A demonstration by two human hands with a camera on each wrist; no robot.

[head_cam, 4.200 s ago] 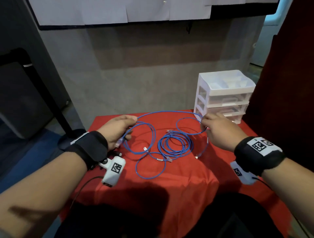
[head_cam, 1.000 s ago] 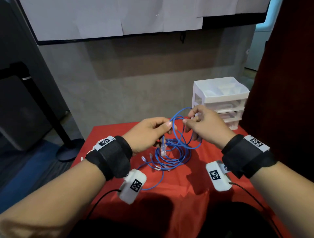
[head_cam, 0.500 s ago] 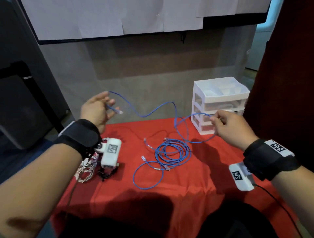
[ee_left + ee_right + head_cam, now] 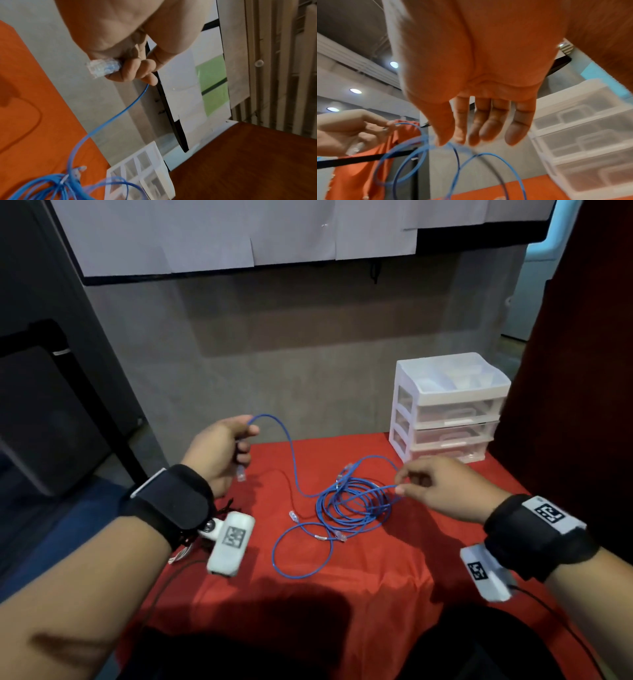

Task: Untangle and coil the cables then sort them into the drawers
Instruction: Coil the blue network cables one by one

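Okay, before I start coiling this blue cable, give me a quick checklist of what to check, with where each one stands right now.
1. Cable end secured: ok. The left hand grips the blue cable near its clear plug.
2. Second grip: ok. The right hand pinches a strand above the cable pile.
3. Cable free of the pile: not ok. It still runs down into the tangled loops.
4. Loose plugs clear of loops: cannot tell.
5. Drawer ready: not ok. All fronts of the drawer unit look shut.
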